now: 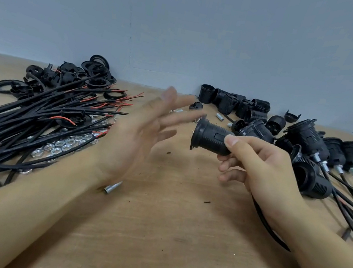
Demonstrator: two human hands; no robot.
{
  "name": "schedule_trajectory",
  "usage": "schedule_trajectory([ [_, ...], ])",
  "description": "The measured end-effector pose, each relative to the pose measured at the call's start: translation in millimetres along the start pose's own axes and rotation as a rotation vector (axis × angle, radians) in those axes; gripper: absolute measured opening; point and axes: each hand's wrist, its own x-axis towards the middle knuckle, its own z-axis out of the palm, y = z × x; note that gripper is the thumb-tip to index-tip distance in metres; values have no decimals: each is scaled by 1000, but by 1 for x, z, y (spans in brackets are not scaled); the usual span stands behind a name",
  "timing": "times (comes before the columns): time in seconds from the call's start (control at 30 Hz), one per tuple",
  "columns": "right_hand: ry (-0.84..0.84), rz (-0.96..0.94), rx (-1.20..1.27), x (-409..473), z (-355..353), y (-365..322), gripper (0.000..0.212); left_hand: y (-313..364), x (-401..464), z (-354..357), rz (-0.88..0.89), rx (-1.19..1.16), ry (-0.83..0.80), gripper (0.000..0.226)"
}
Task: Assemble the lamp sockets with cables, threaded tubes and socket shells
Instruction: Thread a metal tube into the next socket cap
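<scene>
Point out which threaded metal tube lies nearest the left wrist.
The threaded tube lying alone just beside the left wrist; the other tubes lie far back near the socket shells.

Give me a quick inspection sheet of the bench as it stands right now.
Surface: wooden bench, a few dark specks on it.
Job's things: black socket in the right hand; finished sockets piled at right; loose shells at the back.
Clutter: hex nuts, black rings, one threaded tube lying by the left wrist.
Grippers: left hand open, blurred, holding nothing; right hand grips the socket.
Cables: loose black cables with red cores heaped at left; one cable trails under the right wrist.
Surroundings: plain grey wall.
</scene>
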Motion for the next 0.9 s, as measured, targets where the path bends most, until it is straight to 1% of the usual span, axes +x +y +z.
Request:
schedule_trajectory([
  [0.03, 18, -6, -3, 1, -1, 0, 24, 2, 0, 0, 16, -22, 7, 63],
  [0.13, 63, -47, -19, 1, -4, -3, 20, 11, -1, -6, 100, -102, 157, 65],
  [0.23, 93, -118, -97, -2, -3, -6, 19, 8, 1, -7, 122, -50, 189, 58],
  [0.27, 132, -169, -150, -2, -5, -8, 18, 6, 2, -5, 129, -1, 199, 53],
  [0.3, 201, -244, -240, -1, -8, -10, 16, 3, 3, -4, 137, 63, 217, 49],
  [0.37, 407, -394, -460, 3, -19, -18, 17, 0, 4, -2, 147, 165, 256, 45],
  [0.4, 523, -433, -519, 7, -28, -22, 19, 0, 4, -2, 140, 183, 269, 46],
  [0.43, 625, -444, -529, 11, -38, -25, 23, 1, 4, -3, 131, 193, 283, 48],
  [0.5, 791, -387, -465, 21, -59, -27, 32, 2, 5, -7, 117, 215, 316, 48],
  [0.53, 842, -328, -428, 27, -69, -25, 36, 2, 6, -8, 110, 230, 335, 46],
  [0.6, 875, -179, -373, 35, -85, -16, 39, 1, 8, -11, 84, 262, 376, 41],
  [0.67, 876, -39, -319, 40, -93, -4, 33, 1, 9, -14, 51, 300, 409, 34],
  [0.7, 884, -3, -303, 42, -95, -1, 31, 1, 9, -15, 38, 337, 420, 30],
  [0.73, 896, 0, -315, 42, -95, 0, 32, 1, 9, -18, 31, 396, 427, 26],
  [0.8, 918, -93, -455, 38, -92, -2, 35, 0, 9, -24, 37, 605, 429, 18],
  [0.87, 890, -219, -612, 33, -86, -7, 34, -1, 7, -32, 52, 945, 423, 13],
  [0.9, 849, -265, -666, 30, -80, -10, 29, -1, 6, -36, 57, 1134, 422, 13],
])
